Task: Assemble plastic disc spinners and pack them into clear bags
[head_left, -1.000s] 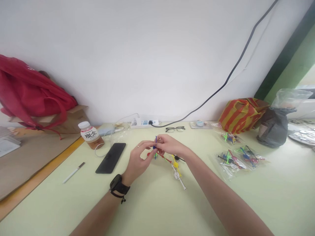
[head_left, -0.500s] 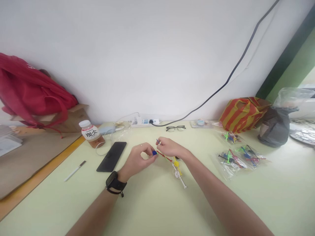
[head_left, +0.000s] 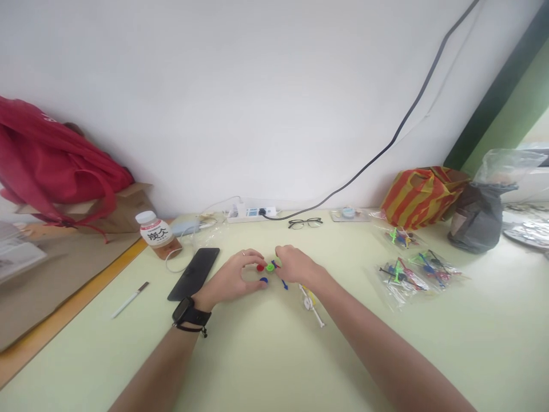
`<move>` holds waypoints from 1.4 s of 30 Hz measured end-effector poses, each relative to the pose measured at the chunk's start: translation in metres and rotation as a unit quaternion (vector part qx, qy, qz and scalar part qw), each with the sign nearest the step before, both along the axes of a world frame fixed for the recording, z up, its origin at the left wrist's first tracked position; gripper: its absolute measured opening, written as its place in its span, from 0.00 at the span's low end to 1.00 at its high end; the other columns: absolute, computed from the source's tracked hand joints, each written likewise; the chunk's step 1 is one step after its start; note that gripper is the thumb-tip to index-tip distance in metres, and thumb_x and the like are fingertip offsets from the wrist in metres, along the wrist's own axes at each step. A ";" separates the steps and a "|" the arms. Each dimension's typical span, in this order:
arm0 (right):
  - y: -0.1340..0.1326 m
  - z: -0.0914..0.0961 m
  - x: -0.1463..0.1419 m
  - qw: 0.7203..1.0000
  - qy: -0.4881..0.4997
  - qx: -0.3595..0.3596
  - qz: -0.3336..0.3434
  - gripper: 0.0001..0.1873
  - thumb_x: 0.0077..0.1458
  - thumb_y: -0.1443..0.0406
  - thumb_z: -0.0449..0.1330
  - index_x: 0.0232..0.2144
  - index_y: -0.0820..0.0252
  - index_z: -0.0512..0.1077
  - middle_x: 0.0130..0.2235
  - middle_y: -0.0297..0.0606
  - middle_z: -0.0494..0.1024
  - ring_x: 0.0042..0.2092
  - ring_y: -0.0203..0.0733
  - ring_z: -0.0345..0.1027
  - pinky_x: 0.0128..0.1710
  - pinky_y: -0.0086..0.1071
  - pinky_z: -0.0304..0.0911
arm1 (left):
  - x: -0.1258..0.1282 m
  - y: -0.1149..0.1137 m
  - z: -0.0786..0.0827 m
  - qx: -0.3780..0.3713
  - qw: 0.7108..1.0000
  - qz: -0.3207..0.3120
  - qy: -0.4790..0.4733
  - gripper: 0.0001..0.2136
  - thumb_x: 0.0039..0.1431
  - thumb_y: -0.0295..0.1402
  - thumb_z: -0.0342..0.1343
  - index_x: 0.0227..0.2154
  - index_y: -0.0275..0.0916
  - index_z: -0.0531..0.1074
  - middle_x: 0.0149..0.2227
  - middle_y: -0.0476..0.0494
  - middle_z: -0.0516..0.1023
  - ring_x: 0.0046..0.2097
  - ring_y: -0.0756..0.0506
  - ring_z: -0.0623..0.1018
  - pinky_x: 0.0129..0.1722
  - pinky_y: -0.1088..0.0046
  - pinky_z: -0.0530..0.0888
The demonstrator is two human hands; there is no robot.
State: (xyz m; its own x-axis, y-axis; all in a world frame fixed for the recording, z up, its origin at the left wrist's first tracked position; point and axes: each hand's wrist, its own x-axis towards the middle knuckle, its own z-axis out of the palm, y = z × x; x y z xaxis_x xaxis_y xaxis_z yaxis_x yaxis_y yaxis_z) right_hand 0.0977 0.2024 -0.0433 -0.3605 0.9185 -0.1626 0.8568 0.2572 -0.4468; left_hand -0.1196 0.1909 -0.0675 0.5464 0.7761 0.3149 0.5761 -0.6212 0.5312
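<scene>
My left hand (head_left: 237, 277) is open, thumb and fingers apart. A small blue disc (head_left: 263, 280) touches its thumb tip, and a small red disc (head_left: 260, 267) is by its index finger. Between my two hands is a small green round piece (head_left: 270, 266). My right hand (head_left: 297, 265) is closed, its fingertips on a thin blue plastic stick (head_left: 285, 284) with a widened end. Some red shows near those fingertips, its shape unclear. Under my right wrist lie a white plastic stick piece with a round part (head_left: 307, 304) and a partly hidden yellow piece (head_left: 311, 296).
Left of my hands are a black phone (head_left: 194, 274), a pen (head_left: 130, 300) and a drink bottle (head_left: 158, 235). Glasses (head_left: 305, 223) and a power strip (head_left: 251, 214) sit by the wall. Bagged plastic pieces (head_left: 403, 272) and a striped bag (head_left: 422, 194) are at right.
My left finger and thumb have spread from a pinch at the blue piece. Red and green round pieces now show between my hands. The blue stick has swung from pointing up to pointing down.
</scene>
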 end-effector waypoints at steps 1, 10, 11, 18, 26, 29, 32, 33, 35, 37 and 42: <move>0.000 -0.002 -0.001 1.000 -0.003 0.000 0.003 0.13 0.53 0.70 0.64 0.42 0.59 0.71 0.49 0.50 0.77 0.47 0.51 0.75 0.30 0.31 0.57 | -0.001 0.001 -0.001 0.002 1.000 0.001 0.000 0.13 0.54 0.39 0.68 0.43 0.46 0.81 0.51 0.42 0.80 0.52 0.39 0.80 0.54 0.62 0.76; 0.004 -0.008 -0.003 1.000 0.003 -0.014 0.000 0.14 0.54 0.68 0.63 0.44 0.60 0.71 0.49 0.48 0.78 0.41 0.46 0.76 0.25 0.29 0.55 | -0.001 0.003 -0.003 -0.018 1.000 0.005 0.001 0.11 0.59 0.33 0.61 0.45 0.47 0.80 0.46 0.45 0.83 0.47 0.42 0.82 0.48 0.67 0.79; 0.006 -0.005 0.000 1.000 0.006 -0.012 -0.003 0.14 0.55 0.67 0.63 0.45 0.59 0.71 0.50 0.48 0.77 0.42 0.45 0.76 0.26 0.29 0.56 | -0.001 0.003 -0.003 -0.011 1.000 0.008 -0.001 0.12 0.59 0.34 0.61 0.46 0.47 0.80 0.47 0.44 0.83 0.48 0.41 0.82 0.48 0.66 0.79; 0.025 0.018 0.049 1.000 -0.025 -0.006 -0.017 0.10 0.53 0.65 0.66 0.40 0.59 0.75 0.49 0.47 0.79 0.45 0.49 0.75 0.33 0.32 0.61 | 0.000 0.002 -0.007 -0.014 1.000 0.003 0.004 0.12 0.60 0.34 0.61 0.46 0.46 0.80 0.46 0.43 0.83 0.47 0.41 0.81 0.48 0.65 0.79; 0.031 0.010 0.076 0.988 -0.080 -0.129 0.019 0.08 0.39 0.73 0.69 0.24 0.58 0.75 0.23 0.35 0.77 0.29 0.44 0.74 0.29 0.32 0.62 | -0.004 0.006 -0.013 -0.007 0.999 0.032 0.012 0.13 0.62 0.38 0.60 0.49 0.46 0.79 0.49 0.42 0.83 0.46 0.41 0.81 0.47 0.65 0.78; 0.037 0.008 0.081 0.994 -0.056 -0.097 0.008 0.09 0.39 0.76 0.64 0.22 0.59 0.73 0.25 0.38 0.79 0.31 0.46 0.74 0.29 0.32 0.60 | -0.005 0.008 -0.014 -0.002 0.998 0.059 0.011 0.13 0.64 0.40 0.59 0.50 0.46 0.78 0.50 0.42 0.82 0.48 0.41 0.80 0.49 0.63 0.77; 0.042 0.012 0.085 0.999 -0.003 -0.052 -0.002 0.09 0.42 0.78 0.61 0.23 0.61 0.71 0.29 0.41 0.80 0.33 0.46 0.74 0.28 0.32 0.59 | -0.002 0.007 -0.011 0.024 0.996 0.089 -0.012 0.12 0.66 0.40 0.58 0.50 0.46 0.77 0.49 0.43 0.82 0.47 0.42 0.80 0.48 0.64 0.77; 0.043 0.014 0.084 0.999 0.024 -0.040 0.002 0.09 0.43 0.78 0.59 0.24 0.61 0.71 0.30 0.41 0.80 0.33 0.45 0.74 0.28 0.31 0.59 | 0.001 0.006 -0.009 0.040 0.994 0.100 -0.027 0.12 0.66 0.39 0.58 0.49 0.45 0.77 0.48 0.43 0.82 0.46 0.42 0.80 0.47 0.64 0.77; 0.041 0.018 0.077 0.996 0.085 -0.026 0.017 0.10 0.47 0.77 0.58 0.30 0.60 0.72 0.32 0.39 0.81 0.34 0.43 0.75 0.28 0.29 0.60 | 0.007 0.003 -0.005 0.068 0.989 0.117 -0.062 0.11 0.67 0.39 0.58 0.48 0.44 0.77 0.48 0.43 0.82 0.44 0.43 0.80 0.46 0.64 0.77; 0.036 0.020 0.062 0.988 0.148 -0.020 0.035 0.11 0.50 0.75 0.58 0.37 0.59 0.71 0.33 0.36 0.81 0.34 0.39 0.75 0.28 0.27 0.61 | 0.014 -0.001 -0.003 0.079 0.985 0.121 -0.100 0.11 0.66 0.39 0.60 0.49 0.44 0.77 0.48 0.43 0.82 0.43 0.44 0.80 0.46 0.65 0.77; 0.020 0.015 0.020 0.966 0.251 -0.004 0.065 0.10 0.50 0.71 0.61 0.36 0.57 0.68 0.30 0.31 0.78 0.32 0.36 0.72 0.26 0.25 0.59 | 0.029 -0.007 -0.005 0.039 0.978 0.069 -0.192 0.17 0.63 0.38 0.64 0.54 0.44 0.75 0.50 0.42 0.81 0.43 0.44 0.81 0.47 0.65 0.80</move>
